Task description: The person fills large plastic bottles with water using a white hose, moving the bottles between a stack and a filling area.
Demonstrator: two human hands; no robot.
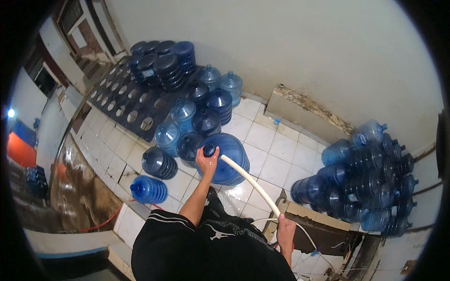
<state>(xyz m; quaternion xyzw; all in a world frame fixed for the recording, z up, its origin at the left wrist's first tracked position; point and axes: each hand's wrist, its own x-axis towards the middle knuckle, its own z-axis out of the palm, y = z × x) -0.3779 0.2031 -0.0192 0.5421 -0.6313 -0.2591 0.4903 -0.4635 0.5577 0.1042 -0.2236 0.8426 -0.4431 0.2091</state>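
My left hand (pixel 205 166) is closed round the dark neck of a large blue water jug (pixel 233 157) that stands upright on the tiles in front of me. In my right hand (pixel 285 232), lower right, I grip a cream-coloured hose (pixel 255 185). It arcs up to the left, and its far end lies over the jug's shoulder, just right of the neck and apart from its mouth. Close to the left hand stand a dark jug (pixel 189 146) and a light blue jug (pixel 167 135).
A black rack with round holes (pixel 121 111) holds several upside-down jugs (pixel 167 69) at the back left. Stacked jugs (pixel 363 182) lie against the right wall. A low ledge (pixel 304 108) runs along the back wall. An open floor channel (pixel 304 229) is beside my right hand.
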